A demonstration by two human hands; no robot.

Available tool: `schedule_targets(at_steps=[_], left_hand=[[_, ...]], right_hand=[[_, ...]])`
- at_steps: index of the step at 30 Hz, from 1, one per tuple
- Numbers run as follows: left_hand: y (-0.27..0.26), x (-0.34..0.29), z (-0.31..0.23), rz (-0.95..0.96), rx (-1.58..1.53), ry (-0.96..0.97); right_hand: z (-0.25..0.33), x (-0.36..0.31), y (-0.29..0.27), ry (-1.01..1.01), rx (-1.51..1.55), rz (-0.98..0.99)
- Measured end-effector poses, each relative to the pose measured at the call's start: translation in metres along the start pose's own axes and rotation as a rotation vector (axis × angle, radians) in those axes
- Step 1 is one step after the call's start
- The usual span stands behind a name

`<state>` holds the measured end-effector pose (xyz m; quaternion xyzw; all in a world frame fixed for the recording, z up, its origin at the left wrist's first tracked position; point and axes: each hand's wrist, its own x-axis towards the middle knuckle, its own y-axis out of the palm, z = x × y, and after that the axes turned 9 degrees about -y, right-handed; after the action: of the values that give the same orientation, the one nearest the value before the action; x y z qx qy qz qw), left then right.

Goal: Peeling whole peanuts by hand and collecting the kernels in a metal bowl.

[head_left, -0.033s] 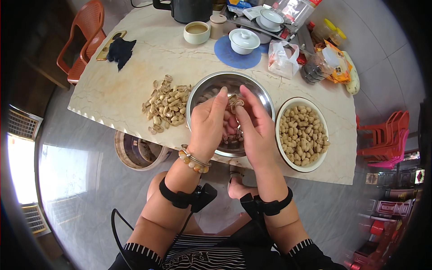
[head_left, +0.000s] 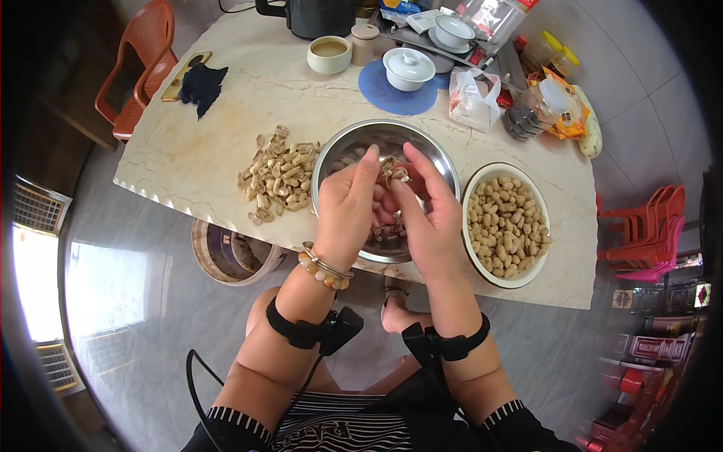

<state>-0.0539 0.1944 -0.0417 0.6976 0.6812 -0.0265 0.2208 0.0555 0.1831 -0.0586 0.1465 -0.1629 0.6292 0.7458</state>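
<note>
Above a steel bowl [head_left: 431, 138], both hands are close together around an opened peanut shell [head_left: 395, 173]. My right hand [head_left: 427, 218] is closed on the shell, its thumb pressed against it. My left hand [head_left: 346, 200] curls in from the other side with the thumb raised; its fingers reach under the shell and are partly hidden. Loose reddish peanut kernels [head_left: 390, 229] lie in the bowl below, partly covered by the hands. A pile of empty peanut shells [head_left: 280, 175] sits left of the bowl. To the right stands a white basin [head_left: 468, 248] of unshelled peanuts [head_left: 508, 226].
A blue round mat [head_left: 374, 94] bears a lidded white bowl [head_left: 409, 69], near a cup [head_left: 329, 56]. A plastic bag [head_left: 474, 98] and a dark-filled jar [head_left: 533, 113] stand at the far right. Below the table's near edge is a bucket [head_left: 230, 256]. A dark cloth [head_left: 202, 87] lies far left.
My right thumb and the peanut shell have shifted very slightly. Everything else stays in place.
</note>
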Motion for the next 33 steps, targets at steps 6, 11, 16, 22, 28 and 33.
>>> schedule_targets(at_steps=[6, 11, 16, 22, 28, 33], left_hand=[[-0.003, 0.002, 0.003, -0.031, 0.03, 0.039], [-0.004, 0.002, 0.004, -0.019, 0.089, 0.076], [-0.007, 0.005, 0.001, -0.059, -0.025, 0.043], [0.001, 0.0, 0.001, 0.115, -0.342, 0.039], [0.006, 0.001, 0.007, 0.013, -0.313, 0.109], [0.006, 0.006, 0.014, -0.086, -0.21, 0.239]], right_hand=[[0.012, 0.004, -0.006, -0.253, -0.377, 0.055], [0.014, 0.005, -0.011, -0.295, -0.471, 0.131], [0.011, 0.005, -0.013, -0.259, -0.31, 0.125], [0.004, -0.003, 0.0, -0.058, -0.037, 0.131], [0.006, -0.01, 0.011, -0.106, -0.062, 0.18], [0.012, -0.013, 0.016, -0.126, -0.212, 0.128]])
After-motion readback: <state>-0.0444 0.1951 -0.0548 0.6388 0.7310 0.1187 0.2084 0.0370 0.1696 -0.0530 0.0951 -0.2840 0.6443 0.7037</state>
